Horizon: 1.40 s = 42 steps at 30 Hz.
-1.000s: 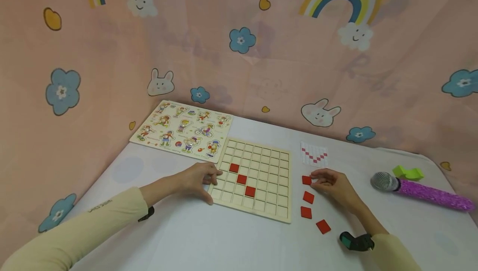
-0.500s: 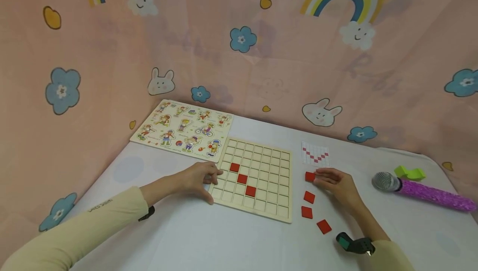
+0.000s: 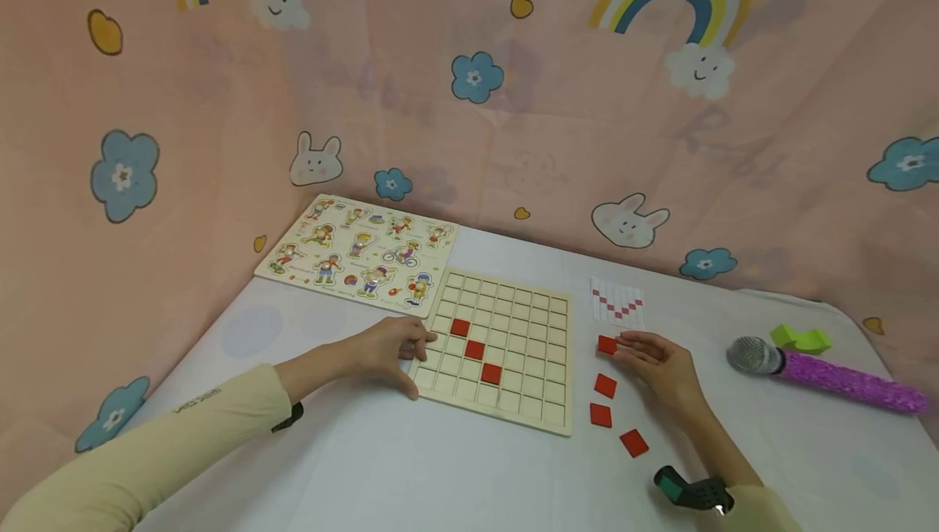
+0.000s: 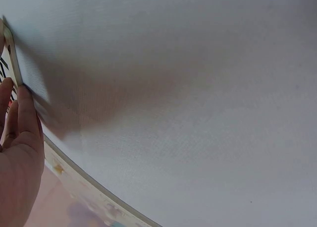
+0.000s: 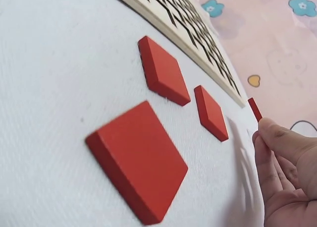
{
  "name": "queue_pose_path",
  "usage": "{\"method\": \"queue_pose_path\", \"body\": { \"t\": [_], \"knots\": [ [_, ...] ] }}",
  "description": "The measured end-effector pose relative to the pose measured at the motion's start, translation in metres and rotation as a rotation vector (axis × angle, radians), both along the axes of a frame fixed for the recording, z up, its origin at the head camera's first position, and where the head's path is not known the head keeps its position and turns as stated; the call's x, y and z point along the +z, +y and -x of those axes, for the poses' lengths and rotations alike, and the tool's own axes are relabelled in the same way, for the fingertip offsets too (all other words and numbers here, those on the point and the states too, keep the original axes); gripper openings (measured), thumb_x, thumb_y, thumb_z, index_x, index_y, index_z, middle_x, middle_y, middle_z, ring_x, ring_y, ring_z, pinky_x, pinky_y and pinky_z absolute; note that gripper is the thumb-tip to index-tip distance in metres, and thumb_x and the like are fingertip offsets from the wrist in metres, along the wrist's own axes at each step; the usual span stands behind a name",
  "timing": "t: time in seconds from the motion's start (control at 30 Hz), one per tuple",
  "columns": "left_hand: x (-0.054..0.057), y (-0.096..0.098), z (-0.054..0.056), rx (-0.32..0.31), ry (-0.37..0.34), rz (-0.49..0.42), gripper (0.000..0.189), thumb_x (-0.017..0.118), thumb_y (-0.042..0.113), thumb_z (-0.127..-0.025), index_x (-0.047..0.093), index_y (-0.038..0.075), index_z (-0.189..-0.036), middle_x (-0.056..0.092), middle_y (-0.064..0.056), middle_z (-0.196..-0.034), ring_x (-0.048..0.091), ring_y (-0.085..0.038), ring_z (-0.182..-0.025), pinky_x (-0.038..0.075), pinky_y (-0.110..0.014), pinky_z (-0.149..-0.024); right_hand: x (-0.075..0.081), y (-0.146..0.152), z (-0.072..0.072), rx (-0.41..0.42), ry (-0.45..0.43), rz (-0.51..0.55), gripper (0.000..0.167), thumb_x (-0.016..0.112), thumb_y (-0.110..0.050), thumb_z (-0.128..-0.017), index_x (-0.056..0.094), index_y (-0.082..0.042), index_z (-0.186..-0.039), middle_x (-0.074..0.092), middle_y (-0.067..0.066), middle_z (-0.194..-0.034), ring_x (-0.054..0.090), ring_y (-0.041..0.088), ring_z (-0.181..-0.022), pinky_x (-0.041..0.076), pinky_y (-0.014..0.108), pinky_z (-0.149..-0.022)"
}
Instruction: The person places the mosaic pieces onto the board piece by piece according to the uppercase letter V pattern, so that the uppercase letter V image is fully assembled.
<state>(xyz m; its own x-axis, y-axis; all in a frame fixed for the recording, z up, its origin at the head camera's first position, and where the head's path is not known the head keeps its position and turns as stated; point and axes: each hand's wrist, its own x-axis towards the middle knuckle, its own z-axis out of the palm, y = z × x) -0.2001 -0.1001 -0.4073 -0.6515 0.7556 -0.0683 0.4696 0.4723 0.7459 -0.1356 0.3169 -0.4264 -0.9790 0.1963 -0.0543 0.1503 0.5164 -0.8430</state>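
My right hand [image 3: 663, 369] pinches a red square tile [image 3: 606, 345] between thumb and fingertips, lifted off the table in the right wrist view. Below it on the table lie three loose red tiles, the nearest a large one [image 5: 141, 162] in that view. At the middle stands a wooden grid board [image 3: 539, 361] with a slanting row of three red tiles [image 3: 474, 349] in its cells. My left hand [image 3: 385, 353] grips the board's lower left corner, thumb at the front edge and fingers on the left edge.
A small card [image 3: 618, 302] with a red V pattern lies behind the loose tiles. A picture puzzle board [image 3: 352, 255] lies at the back left, against the grid board. To the right are a purple microphone [image 3: 844, 381] and a green block [image 3: 801, 340].
My right hand has raised its red tile off the table and shifted it slightly back and to the right. The left hand and the grid board have stayed put.
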Motion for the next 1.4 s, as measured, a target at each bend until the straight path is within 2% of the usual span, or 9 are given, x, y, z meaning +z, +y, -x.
{"method": "queue_pose_path", "body": {
  "t": [0.17, 0.63, 0.8, 1.1, 1.27, 1.4],
  "knots": [
    [0.0, 0.0, 0.001, 0.005, 0.003, 0.006, 0.04, 0.091, 0.012, -0.059, 0.058, 0.004, -0.08, 0.055, -0.018, -0.127, 0.05, -0.034, -0.124, 0.051, -0.017, -0.092, 0.003, -0.007, 0.001, -0.014, 0.009, 0.033, 0.048, 0.067, -0.023, -0.091, 0.053, -0.002, -0.132, 0.059, 0.02, -0.128, 0.065, 0.012, -0.106, 0.05, 0.01, -0.086],
    [0.0, 0.002, 0.0, 0.007, -0.004, -0.005, 0.041, 0.091, 0.011, -0.058, 0.057, 0.003, -0.079, 0.055, -0.016, -0.123, 0.052, -0.034, -0.123, 0.051, -0.018, -0.092, 0.001, -0.037, 0.019, -0.047, -0.019, 0.138, 0.049, 0.069, -0.026, -0.09, 0.054, -0.007, -0.132, 0.06, 0.015, -0.129, 0.064, 0.014, -0.108, 0.048, 0.015, -0.091],
    [-0.001, 0.001, 0.0, 0.005, 0.006, 0.002, 0.041, 0.091, 0.012, -0.058, 0.057, 0.004, -0.079, 0.055, -0.016, -0.123, 0.051, -0.033, -0.124, 0.051, -0.017, -0.092, 0.001, -0.048, 0.025, -0.041, -0.021, 0.171, 0.048, 0.07, -0.025, -0.089, 0.055, -0.007, -0.131, 0.061, 0.014, -0.128, 0.063, 0.013, -0.109, 0.048, 0.014, -0.092],
    [0.001, 0.002, -0.001, 0.014, -0.015, -0.012, 0.042, 0.091, 0.01, -0.057, 0.057, 0.003, -0.079, 0.055, -0.015, -0.12, 0.052, -0.033, -0.123, 0.051, -0.018, -0.092, 0.001, -0.069, 0.035, -0.01, 0.024, 0.29, 0.043, 0.07, -0.013, -0.088, 0.056, 0.0, -0.126, 0.064, 0.014, -0.122, 0.065, -0.003, -0.09, 0.052, 0.011, -0.085],
    [-0.001, 0.001, 0.0, 0.013, -0.014, -0.014, 0.041, 0.091, 0.01, -0.057, 0.057, 0.003, -0.08, 0.055, -0.016, -0.121, 0.052, -0.033, -0.123, 0.051, -0.017, -0.092, 0.0, -0.08, 0.038, 0.019, 0.038, 0.273, 0.041, 0.069, -0.013, -0.089, 0.057, 0.0, -0.126, 0.063, 0.016, -0.124, 0.065, 0.0, -0.091, 0.051, 0.009, -0.084],
    [-0.003, 0.001, 0.001, 0.011, 0.001, -0.007, 0.041, 0.091, 0.011, -0.057, 0.057, 0.004, -0.079, 0.055, -0.016, -0.122, 0.052, -0.033, -0.123, 0.051, -0.017, -0.092, 0.0, -0.088, 0.041, 0.038, 0.028, 0.278, 0.041, 0.068, -0.015, -0.09, 0.057, -0.002, -0.127, 0.062, 0.016, -0.126, 0.063, 0.006, -0.1, 0.051, 0.009, -0.086]
  ]
}}
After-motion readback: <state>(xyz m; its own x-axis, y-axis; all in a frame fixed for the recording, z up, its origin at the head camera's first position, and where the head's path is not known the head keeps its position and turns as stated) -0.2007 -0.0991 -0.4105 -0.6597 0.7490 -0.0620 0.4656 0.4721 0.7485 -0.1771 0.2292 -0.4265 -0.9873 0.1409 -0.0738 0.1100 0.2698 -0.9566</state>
